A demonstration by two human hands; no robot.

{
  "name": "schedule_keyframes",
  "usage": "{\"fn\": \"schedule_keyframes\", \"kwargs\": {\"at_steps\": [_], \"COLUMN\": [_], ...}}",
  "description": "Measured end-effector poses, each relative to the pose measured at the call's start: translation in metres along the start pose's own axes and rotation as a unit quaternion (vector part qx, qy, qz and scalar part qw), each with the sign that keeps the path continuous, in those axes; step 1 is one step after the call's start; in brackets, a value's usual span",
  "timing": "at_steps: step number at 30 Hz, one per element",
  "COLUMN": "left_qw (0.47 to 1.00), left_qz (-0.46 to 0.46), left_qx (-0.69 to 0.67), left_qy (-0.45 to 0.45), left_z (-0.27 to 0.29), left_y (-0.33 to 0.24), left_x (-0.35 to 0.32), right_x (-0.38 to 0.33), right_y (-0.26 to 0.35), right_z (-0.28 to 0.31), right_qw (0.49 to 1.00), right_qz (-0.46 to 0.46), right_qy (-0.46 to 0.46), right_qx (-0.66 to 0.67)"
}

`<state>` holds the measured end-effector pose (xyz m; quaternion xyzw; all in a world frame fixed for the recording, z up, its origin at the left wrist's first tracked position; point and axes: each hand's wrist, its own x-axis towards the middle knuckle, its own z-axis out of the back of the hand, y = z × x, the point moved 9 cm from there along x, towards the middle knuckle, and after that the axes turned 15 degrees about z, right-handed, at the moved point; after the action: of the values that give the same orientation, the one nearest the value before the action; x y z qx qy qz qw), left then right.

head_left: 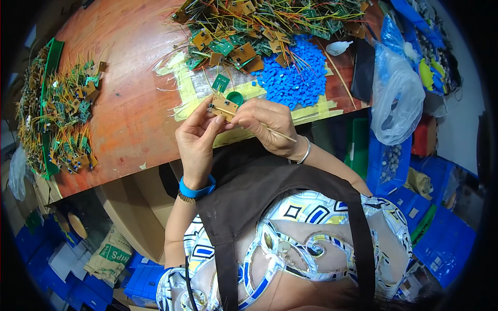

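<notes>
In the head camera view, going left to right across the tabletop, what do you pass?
Pile of wired circuit boards at the table's left edge → left hand → small tan board held in both hands → right hand → heap of small blue blocks → clear plastic bag past the table's right end.

Circuit boards (259, 26) lie heaped behind the cubes (293, 75) on the table (129, 103); another board pile (59, 114) lies left.

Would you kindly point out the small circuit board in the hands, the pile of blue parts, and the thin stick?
small circuit board (224, 107): head view, its tan face.
pile of blue parts (295, 78): head view, middle of the heap.
thin stick (282, 136): head view, its free end.
</notes>
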<state>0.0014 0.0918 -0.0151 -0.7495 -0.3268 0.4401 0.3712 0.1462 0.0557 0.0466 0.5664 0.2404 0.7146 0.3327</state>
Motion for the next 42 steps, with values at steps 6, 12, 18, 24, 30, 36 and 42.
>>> {"fn": "schedule_keyframes", "kwargs": {"at_steps": [6,12,18,24,30,36,42], "left_qw": [0.998,0.995,0.997,1.0,0.998,1.0,0.999], "left_qz": [-0.038,-0.066,-0.051,-0.011,-0.018,-0.001,-0.017], "left_qx": [0.038,0.053,0.059,0.026,0.049,0.006,0.029], "left_qy": [-0.043,-0.059,-0.028,0.005,0.016,0.018,0.025], "left_z": [0.006,0.008,-0.002,-0.005,-0.013,-0.009,-0.012], "left_y": [-0.013,-0.014,-0.014,-0.001,-0.004,-0.002,-0.002], "left_x": [-0.009,-0.01,-0.01,-0.005,-0.007,-0.005,-0.007], "right_x": [0.004,0.004,-0.001,0.031,0.03,0.026,0.024], "right_y": [0.01,-0.022,-0.032,0.028,0.032,0.027,0.022], "right_z": [0.029,0.032,0.026,0.013,-0.009,-0.009,-0.004], "right_qw": [0.989,0.922,0.902,0.964,0.948,0.957,0.965], "right_qz": [0.066,0.057,0.052,0.108,0.133,0.115,0.071], "right_qy": [-0.039,0.033,0.06,-0.003,0.07,0.029,0.004], "right_qx": [-0.124,-0.383,-0.424,-0.241,-0.28,-0.265,-0.254]}}
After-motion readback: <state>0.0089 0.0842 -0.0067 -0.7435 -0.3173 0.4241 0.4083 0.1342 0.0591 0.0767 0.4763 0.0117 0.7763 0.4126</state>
